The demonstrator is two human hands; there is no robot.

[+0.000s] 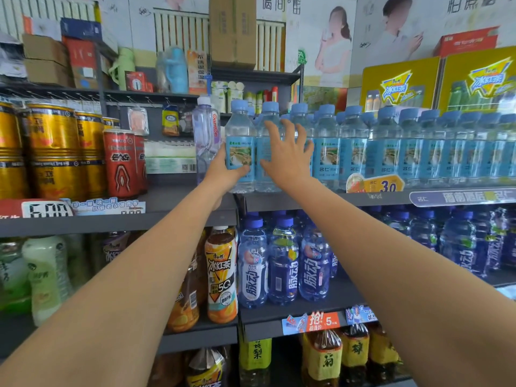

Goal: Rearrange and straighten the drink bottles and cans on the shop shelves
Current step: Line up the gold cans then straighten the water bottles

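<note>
Shop shelf (321,198), upper tier: your left hand (223,171) grips the end water bottle (240,146); right hand (287,155), fingers spread, rests flat against the neighbouring bottle (265,152).

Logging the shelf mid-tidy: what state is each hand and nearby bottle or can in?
Left hand: grips the end water bottle, upright.
Right hand: open, fingers spread at the second water bottle.
Tall clear bottle: upright, capped.
Red can: upright.
</note>
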